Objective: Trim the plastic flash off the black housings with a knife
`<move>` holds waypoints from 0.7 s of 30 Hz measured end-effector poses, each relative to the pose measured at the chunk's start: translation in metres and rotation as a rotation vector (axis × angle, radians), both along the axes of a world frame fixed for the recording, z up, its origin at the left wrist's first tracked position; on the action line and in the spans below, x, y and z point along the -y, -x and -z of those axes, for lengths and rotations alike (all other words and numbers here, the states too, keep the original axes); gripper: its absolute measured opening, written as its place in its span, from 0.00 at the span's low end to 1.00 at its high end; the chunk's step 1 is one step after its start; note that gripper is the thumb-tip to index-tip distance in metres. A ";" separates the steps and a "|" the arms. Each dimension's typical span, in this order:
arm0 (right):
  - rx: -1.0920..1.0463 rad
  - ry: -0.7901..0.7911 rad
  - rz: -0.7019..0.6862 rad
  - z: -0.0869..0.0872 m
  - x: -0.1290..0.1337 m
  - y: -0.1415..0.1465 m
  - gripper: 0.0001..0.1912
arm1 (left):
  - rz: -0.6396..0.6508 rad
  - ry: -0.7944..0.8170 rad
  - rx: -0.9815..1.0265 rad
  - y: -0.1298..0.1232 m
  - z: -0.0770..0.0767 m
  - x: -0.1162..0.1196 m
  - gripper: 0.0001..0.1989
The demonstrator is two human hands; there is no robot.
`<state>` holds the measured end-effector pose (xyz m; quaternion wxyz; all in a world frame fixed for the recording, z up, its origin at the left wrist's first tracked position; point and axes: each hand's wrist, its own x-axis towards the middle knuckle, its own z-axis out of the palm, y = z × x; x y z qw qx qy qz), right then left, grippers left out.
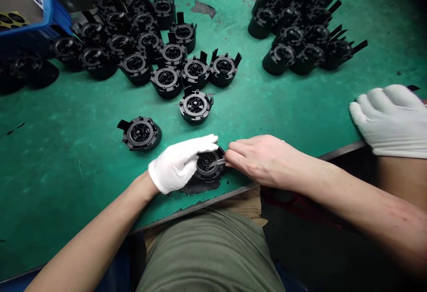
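Observation:
Near the front edge of the table, my left hand (178, 161), in a white glove, grips the left side of a round black plastic housing (207, 164). Its fingers curve around the rim, with the thumb low on the near side. My bare right hand (258, 158) pinches metal tweezers (218, 162) whose tips point into the housing's ribbed top. My fingers hide the back end of the tweezers. Another black housing (142, 133) with an upright tab lies to the left of my gloved hand, and one more housing (196, 105) stands just beyond it.
Several similar housings (135, 65) crowd the back left, with a second cluster (295, 47) at the back right. A blue bin (55, 10) stands at the far left. At the right edge, another person's white-gloved hand (392, 121) rests by the green table (283, 105).

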<state>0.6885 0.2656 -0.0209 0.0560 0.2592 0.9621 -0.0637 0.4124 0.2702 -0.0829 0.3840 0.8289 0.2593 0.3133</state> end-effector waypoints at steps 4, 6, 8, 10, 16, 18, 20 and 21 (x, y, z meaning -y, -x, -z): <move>0.037 0.056 -0.002 -0.003 -0.003 0.000 0.13 | 0.000 0.013 -0.006 0.001 0.002 0.000 0.29; 0.056 0.076 -0.009 -0.004 -0.005 0.001 0.13 | 0.004 0.016 -0.007 0.001 0.003 0.000 0.28; 0.061 0.079 -0.020 -0.004 -0.005 0.001 0.12 | 0.005 0.017 -0.005 0.001 0.004 0.000 0.27; 0.040 0.070 -0.029 -0.003 -0.005 0.000 0.11 | 0.002 0.019 -0.003 0.001 0.005 0.000 0.26; -0.084 0.039 0.013 0.003 -0.005 -0.010 0.23 | -0.041 0.013 -0.039 0.000 0.009 0.000 0.23; -0.166 0.076 0.101 0.008 -0.002 -0.016 0.28 | -0.056 0.001 -0.037 0.000 0.010 -0.001 0.22; -0.286 0.131 0.221 0.011 0.004 -0.020 0.29 | -0.075 -0.019 -0.047 0.000 0.007 0.001 0.22; -0.356 0.157 0.282 0.012 0.009 -0.020 0.28 | -0.094 -0.032 -0.069 0.000 0.004 0.003 0.21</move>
